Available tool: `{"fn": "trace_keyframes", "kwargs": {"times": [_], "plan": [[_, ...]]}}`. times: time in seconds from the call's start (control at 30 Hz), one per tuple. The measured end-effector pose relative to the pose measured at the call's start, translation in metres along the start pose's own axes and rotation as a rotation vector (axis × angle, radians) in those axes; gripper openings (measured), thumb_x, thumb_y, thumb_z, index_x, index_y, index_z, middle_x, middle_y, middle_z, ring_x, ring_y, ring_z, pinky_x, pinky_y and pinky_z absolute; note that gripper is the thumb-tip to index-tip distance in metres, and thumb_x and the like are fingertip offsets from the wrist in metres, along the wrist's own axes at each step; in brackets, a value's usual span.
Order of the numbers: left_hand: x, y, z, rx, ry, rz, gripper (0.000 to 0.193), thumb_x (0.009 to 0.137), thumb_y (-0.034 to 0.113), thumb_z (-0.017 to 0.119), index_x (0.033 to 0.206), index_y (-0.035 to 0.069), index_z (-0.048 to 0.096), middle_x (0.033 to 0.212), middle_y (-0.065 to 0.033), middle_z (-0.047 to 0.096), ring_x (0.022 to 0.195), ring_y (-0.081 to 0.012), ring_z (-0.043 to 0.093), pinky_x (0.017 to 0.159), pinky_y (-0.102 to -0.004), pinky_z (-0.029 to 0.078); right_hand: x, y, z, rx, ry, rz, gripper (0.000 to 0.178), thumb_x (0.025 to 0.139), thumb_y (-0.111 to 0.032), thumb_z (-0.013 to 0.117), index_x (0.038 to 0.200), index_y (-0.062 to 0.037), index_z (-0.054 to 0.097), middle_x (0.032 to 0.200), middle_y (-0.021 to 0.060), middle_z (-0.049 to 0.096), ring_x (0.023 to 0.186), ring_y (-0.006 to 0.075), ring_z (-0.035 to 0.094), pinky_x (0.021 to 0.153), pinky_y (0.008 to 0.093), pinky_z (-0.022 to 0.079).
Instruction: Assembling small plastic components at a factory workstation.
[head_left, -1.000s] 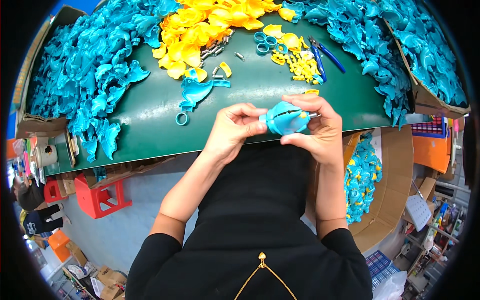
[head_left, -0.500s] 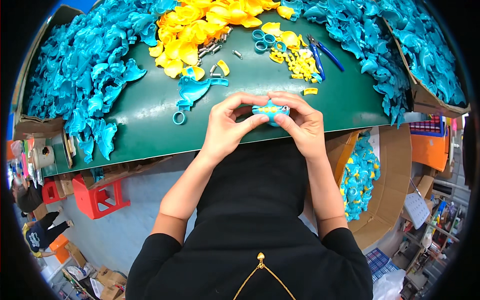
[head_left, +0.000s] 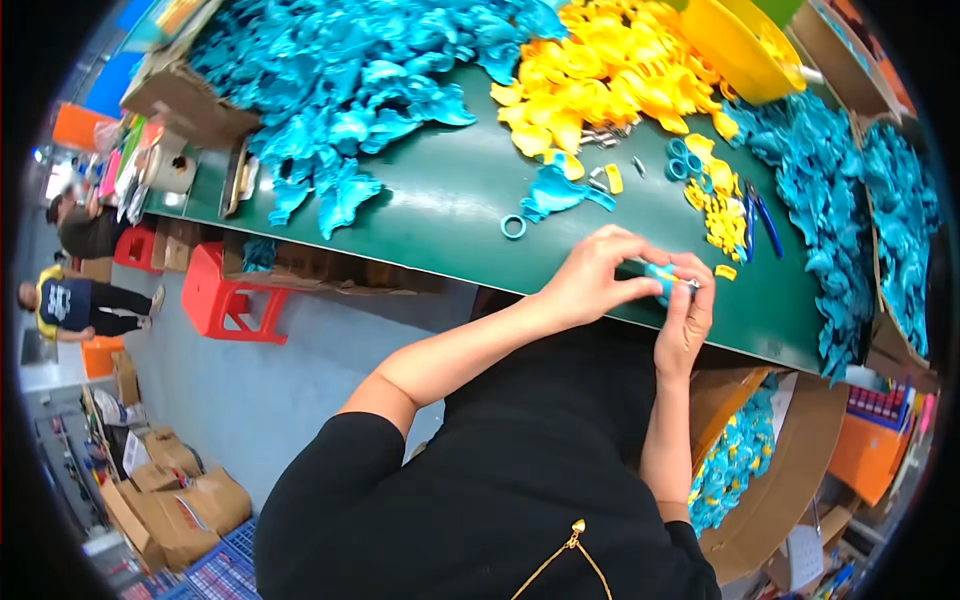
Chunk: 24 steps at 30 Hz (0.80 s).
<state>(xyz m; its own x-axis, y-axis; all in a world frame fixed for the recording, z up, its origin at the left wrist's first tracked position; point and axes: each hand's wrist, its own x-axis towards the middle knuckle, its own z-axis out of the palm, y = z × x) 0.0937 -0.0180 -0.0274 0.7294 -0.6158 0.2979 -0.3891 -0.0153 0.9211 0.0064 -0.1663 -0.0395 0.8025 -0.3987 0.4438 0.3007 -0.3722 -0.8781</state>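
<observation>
My left hand (head_left: 592, 278) and my right hand (head_left: 688, 312) meet at the near edge of the green table (head_left: 440, 210). Both pinch one small blue plastic piece (head_left: 662, 280), mostly hidden by my fingers. Just beyond my hands lie a blue ring (head_left: 513, 226), a blue fish-shaped piece (head_left: 556, 192) and small yellow parts (head_left: 722, 215). Blue-handled pliers (head_left: 760, 222) rest to the right of the yellow parts.
Heaps of blue pieces (head_left: 350, 90) cover the table's left, and another blue heap (head_left: 850, 220) its right, with a yellow pile (head_left: 600, 80) at the back. A cardboard box with blue parts (head_left: 740, 460) sits under the table. A red stool (head_left: 225, 295) stands left; two people (head_left: 80, 270) are beyond.
My head has turned, so the table now tilts across the view. My hands have closed together on the blue piece and sit lower against the table edge.
</observation>
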Motion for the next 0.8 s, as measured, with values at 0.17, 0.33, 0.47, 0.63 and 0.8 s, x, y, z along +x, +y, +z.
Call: {"fn": "trace_keyframes", "kwargs": {"times": [0.17,0.33,0.47,0.63,0.8], "plan": [[-0.012,-0.004,-0.084,0.467,0.380,0.166,0.031,0.079,0.016,0.078,0.110,0.011,0.073,0.109,-0.0091,0.070,0.113,-0.0277,0.059,0.100,-0.0420,0.045,0.007,-0.029,-0.117,-0.497,-0.063,0.286,0.024,0.106,-0.019,0.046,0.100,-0.0011,0.062,0.090,0.0063,0.062,0.085,0.0162,0.057,0.082,0.0308,0.047],[-0.039,-0.033,-0.220,1.512,0.537,-0.135,0.028,0.079,0.017,0.075,0.106,0.009,0.070,0.115,-0.0102,0.064,0.120,-0.0325,0.051,0.107,-0.0472,0.035,-0.054,-0.012,-0.273,-1.220,-0.158,0.594,0.015,0.095,-0.016,0.057,0.103,-0.0083,0.067,0.084,0.0177,0.068,0.079,0.0332,0.067,0.074,0.0431,0.052],[-0.029,-0.045,-0.242,1.629,0.453,-0.096,0.023,0.079,0.022,0.079,0.099,0.013,0.070,0.115,-0.0007,0.061,0.116,-0.0304,0.048,0.102,-0.0498,0.032,-0.041,-0.034,-0.222,-1.388,-0.211,0.564,0.014,0.093,-0.015,0.060,0.099,-0.0052,0.068,0.097,0.0194,0.069,0.090,0.0406,0.065,0.080,0.0447,0.052],[-0.018,-0.038,-0.227,0.967,0.599,-0.122,0.024,0.090,0.027,0.073,0.100,0.005,0.069,0.101,-0.0072,0.069,0.106,-0.0283,0.056,0.095,-0.0426,0.040,0.044,-0.040,-0.085,-0.451,-0.201,0.217,0.015,0.098,-0.009,0.063,0.105,0.0029,0.070,0.087,0.0041,0.067,0.083,0.0095,0.059,0.076,0.0246,0.048],[-0.005,0.013,-0.106,0.938,0.321,0.420,0.016,0.076,0.003,0.069,0.091,0.008,0.069,0.092,-0.0048,0.068,0.098,-0.0269,0.061,0.087,-0.0415,0.047,0.114,0.032,0.035,-0.772,-0.041,-0.217,0.023,0.095,-0.021,0.065,0.110,-0.0047,0.073,0.091,0.0100,0.066,0.080,0.0250,0.067,0.070,0.0366,0.053]]}}
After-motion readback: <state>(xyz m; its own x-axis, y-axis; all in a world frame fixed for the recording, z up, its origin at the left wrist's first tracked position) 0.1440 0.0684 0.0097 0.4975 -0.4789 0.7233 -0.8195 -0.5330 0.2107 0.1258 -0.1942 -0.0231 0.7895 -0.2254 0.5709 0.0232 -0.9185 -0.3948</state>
